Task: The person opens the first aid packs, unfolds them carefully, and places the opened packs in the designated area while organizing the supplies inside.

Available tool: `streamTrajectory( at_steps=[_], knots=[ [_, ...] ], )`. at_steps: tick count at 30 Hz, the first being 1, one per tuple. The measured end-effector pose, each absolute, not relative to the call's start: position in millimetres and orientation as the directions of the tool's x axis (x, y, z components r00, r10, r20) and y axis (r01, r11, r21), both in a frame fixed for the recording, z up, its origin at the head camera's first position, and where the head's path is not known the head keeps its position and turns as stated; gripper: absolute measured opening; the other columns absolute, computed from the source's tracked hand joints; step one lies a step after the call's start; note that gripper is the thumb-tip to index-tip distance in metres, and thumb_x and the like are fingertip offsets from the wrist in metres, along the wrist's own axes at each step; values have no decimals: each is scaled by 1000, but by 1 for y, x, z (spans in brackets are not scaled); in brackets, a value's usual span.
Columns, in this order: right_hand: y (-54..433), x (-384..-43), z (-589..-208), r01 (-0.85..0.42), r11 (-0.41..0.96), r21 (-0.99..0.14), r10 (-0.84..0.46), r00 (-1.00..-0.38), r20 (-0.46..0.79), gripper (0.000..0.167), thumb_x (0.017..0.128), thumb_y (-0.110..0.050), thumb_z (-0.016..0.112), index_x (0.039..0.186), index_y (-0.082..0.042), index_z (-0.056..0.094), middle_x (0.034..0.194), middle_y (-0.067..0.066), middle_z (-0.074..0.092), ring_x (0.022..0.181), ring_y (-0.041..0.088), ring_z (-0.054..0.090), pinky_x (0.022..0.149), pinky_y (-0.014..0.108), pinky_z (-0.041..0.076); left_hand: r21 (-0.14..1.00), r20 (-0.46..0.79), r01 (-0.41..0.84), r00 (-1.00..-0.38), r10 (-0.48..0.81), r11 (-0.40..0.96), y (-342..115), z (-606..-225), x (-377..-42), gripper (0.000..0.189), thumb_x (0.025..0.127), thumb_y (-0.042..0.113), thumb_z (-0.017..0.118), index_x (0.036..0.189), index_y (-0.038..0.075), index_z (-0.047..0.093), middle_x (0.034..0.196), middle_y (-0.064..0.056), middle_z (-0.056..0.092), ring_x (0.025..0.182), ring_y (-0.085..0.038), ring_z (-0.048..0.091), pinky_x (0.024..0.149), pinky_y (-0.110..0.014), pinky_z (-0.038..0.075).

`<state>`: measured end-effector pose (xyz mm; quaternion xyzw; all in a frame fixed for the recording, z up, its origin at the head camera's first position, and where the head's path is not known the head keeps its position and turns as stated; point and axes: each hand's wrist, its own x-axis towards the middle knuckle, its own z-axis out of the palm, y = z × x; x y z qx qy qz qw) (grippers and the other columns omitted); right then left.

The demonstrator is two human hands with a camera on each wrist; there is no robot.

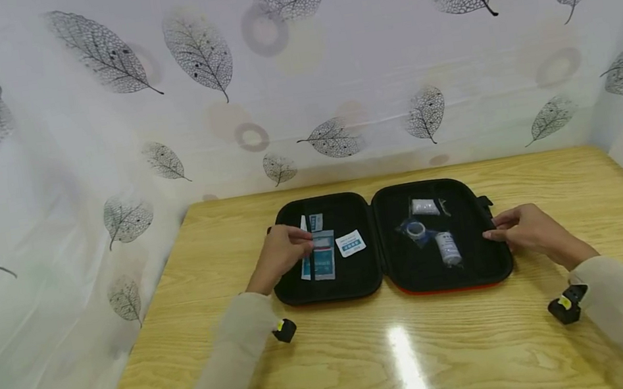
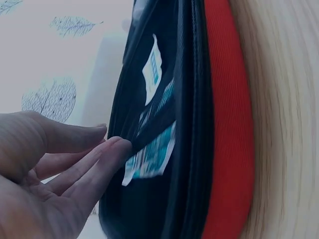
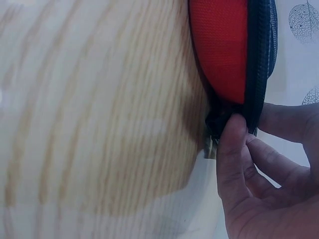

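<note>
A red first-aid case (image 1: 334,293) with a black lining lies open flat on the table, its two halves side by side. My left hand (image 1: 281,255) is over the left half, its fingertips at the black strap (image 2: 157,130) that crosses several blue-and-white packets (image 1: 326,265). Nothing shows clearly between thumb and fingers there. A white packet (image 1: 351,243) lies beside them. At the right half, my right hand (image 1: 532,230) pinches the case's outer edge (image 3: 253,99) between thumb and fingers. That half holds a wrapped white roll (image 1: 448,248), a blue-and-white ring-shaped roll (image 1: 415,229) and a white pack (image 1: 425,206).
The case rests on a wood-grain table (image 1: 457,340), towards its far edge. Behind and at the sides hangs a pale leaf-patterned curtain (image 1: 344,83). A dark buckle-like piece (image 1: 484,202) sticks out from the case's right side.
</note>
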<state>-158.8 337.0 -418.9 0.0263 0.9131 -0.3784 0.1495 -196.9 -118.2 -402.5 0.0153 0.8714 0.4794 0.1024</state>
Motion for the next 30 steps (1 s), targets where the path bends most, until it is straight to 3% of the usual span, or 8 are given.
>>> streamTrajectory(
  at_steps=[11, 30],
  knots=[
    [337, -160, -421, 162, 707, -688, -56, -958, -282, 73, 96, -35, 71, 136, 22, 47, 123, 37, 58, 84, 21, 64, 69, 32, 55, 854, -176, -48, -964, 201, 519, -93, -412, -206, 20, 95, 6, 70, 114, 1, 75, 106, -10, 74, 95, -20, 71, 84, -37, 58],
    [337, -160, -421, 170, 690, -704, -55, -957, -285, 72, 96, -34, 71, 136, 21, 46, 121, 35, 59, 79, 20, 62, 66, 32, 55, 833, -263, -168, -958, 110, 528, -75, -422, -216, 16, 92, 8, 74, 108, 7, 76, 98, -4, 74, 91, -21, 66, 94, -43, 53]
  ],
)
